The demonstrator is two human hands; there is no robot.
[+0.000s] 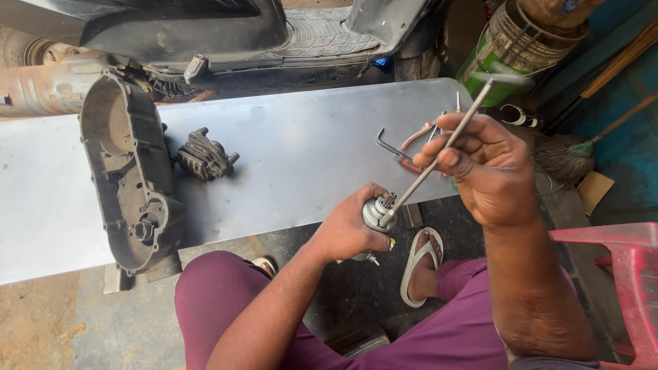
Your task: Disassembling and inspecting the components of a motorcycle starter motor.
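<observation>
My left hand [349, 229] grips a small silver starter motor [378, 212] with a toothed shaft at its top, held over my lap. My right hand [483, 168] holds a long metal T-handle wrench [445, 145], its lower tip set against the motor's top beside the gear. The wrench slants up to the right, its crossbar near a green cylinder. Both hands hover just off the front edge of a grey metal sheet [308, 157].
On the sheet lie a dark engine cover casing [130, 178], a small black finned part [204, 156], red-handled pliers [415, 147] and a bent hex key [389, 146]. A scooter [226, 31] stands behind. A red plastic stool [627, 274] is at right. A green cylinder [507, 48] is upper right.
</observation>
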